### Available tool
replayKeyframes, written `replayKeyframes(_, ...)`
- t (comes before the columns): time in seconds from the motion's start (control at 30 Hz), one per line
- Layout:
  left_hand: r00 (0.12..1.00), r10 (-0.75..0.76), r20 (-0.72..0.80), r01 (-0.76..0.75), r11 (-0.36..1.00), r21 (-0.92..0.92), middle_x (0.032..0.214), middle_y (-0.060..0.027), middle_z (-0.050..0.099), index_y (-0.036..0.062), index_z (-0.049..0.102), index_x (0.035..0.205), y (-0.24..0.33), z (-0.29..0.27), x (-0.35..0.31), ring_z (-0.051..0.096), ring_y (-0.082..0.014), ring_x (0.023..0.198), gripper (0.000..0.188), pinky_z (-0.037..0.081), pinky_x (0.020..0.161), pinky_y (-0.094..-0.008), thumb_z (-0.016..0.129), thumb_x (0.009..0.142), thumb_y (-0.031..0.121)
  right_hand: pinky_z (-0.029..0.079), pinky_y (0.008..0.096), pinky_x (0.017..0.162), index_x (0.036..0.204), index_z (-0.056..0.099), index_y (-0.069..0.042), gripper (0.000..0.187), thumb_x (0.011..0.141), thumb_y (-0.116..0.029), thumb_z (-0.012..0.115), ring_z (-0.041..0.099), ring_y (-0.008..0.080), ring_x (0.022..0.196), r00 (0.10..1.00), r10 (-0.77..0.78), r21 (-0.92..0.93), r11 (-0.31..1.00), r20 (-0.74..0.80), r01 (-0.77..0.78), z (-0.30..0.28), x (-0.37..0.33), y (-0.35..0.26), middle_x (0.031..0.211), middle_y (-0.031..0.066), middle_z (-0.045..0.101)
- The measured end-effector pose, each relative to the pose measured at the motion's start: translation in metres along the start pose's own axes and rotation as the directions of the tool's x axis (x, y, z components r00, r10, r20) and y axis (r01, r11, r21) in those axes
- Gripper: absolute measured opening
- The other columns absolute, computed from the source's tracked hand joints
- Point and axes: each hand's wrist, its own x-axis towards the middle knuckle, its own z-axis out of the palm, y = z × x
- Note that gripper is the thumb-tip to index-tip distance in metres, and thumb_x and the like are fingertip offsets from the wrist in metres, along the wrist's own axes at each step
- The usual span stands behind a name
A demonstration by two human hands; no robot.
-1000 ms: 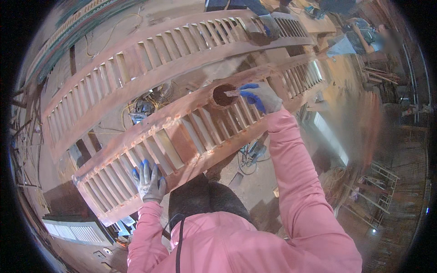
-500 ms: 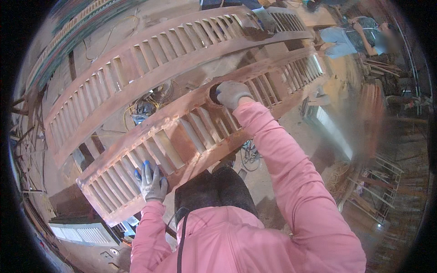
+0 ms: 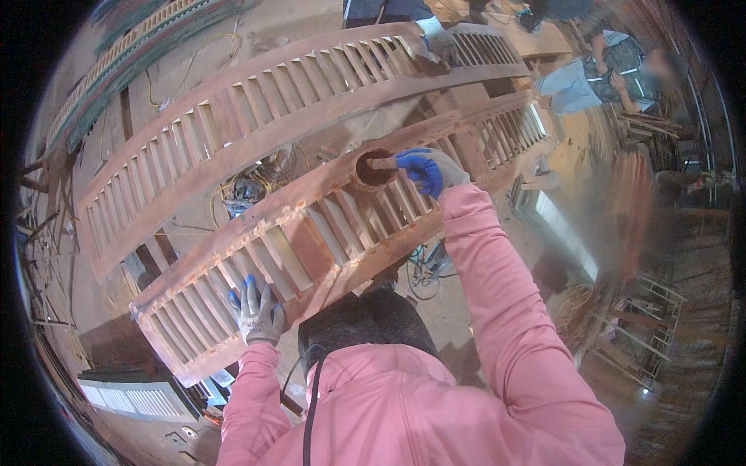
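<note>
A long wooden slatted panel (image 3: 320, 233) slants in front of me, its upper surface dusty red-brown. My left hand (image 3: 260, 314), in a grey glove with blue fingertips, lies on its near edge with fingers apart. Farther right, on the panel, is a round container (image 3: 375, 168) with dark red-brown stuff inside. My right hand (image 3: 426, 171), in a grey and blue glove, is closed beside it. From its fingers a short, flat, pale brown tool (image 3: 382, 164) reaches into the container; its exact kind and its far end I cannot make out.
A second slatted panel (image 3: 256, 93) lies beyond, roughly parallel. Between the two are a blue power tool (image 3: 245, 194) and tangled cords on the floor. Another person (image 3: 610, 74) is at the far right. A metal rack (image 3: 641, 326) stands to the right, and a pale louvred panel (image 3: 136, 398) lies lower left.
My right hand has shifted slightly right and turned, so its blue palm side and the tool now show. More of the container is visible. The left hand stays in place.
</note>
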Motion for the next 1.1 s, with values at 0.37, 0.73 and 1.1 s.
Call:
replayKeyframes(0.37,0.998,0.012,0.057,-0.017,0.996,0.085,0.159,-0.0276,0.038,0.0073,0.060,0.136,0.005,0.021,-0.001,0.032,-0.0450,0.150,0.052,0.011,0.126,-0.0642,0.063,0.086,0.023,0.055,0.0301,0.065,0.125,0.067,-0.008,0.029,0.098,-0.018,0.069,0.066,0.0155,0.081,0.973,-0.091,0.773,0.594,-0.211,0.223,-0.014,-0.084,0.059,0.095,0.0047,0.068)
replayKeyframes(0.73,0.887,0.445,-0.126,-0.452,0.891,-0.031,0.142,-0.0208,0.055,0.0084,0.060,0.128,0.140,0.034,0.071,0.044,-0.0444,0.138,0.040,0.018,0.121,-0.0666,0.055,0.100,0.037,0.056,0.0328,0.071,0.125,0.064,-0.003,0.033,0.094,-0.011,0.074,0.066,0.0190,0.078,0.663,0.168,0.669,0.372,-0.730,0.643,-0.149,-0.303,0.251,0.093,0.0075,0.069)
replayKeyframes(1.1,0.419,0.902,-0.104,-0.899,0.396,-0.187,0.153,-0.0160,0.050,0.0082,0.053,0.145,0.670,0.191,0.413,0.040,-0.0416,0.146,0.056,0.026,0.123,-0.0564,0.065,0.091,0.016,0.047,0.0229,0.058,0.108,0.066,-0.007,0.021,0.094,-0.019,0.075,0.061,0.0091,0.067,0.476,0.304,0.560,0.325,-0.825,0.762,-0.351,-0.269,0.307,0.085,0.0027,0.067)
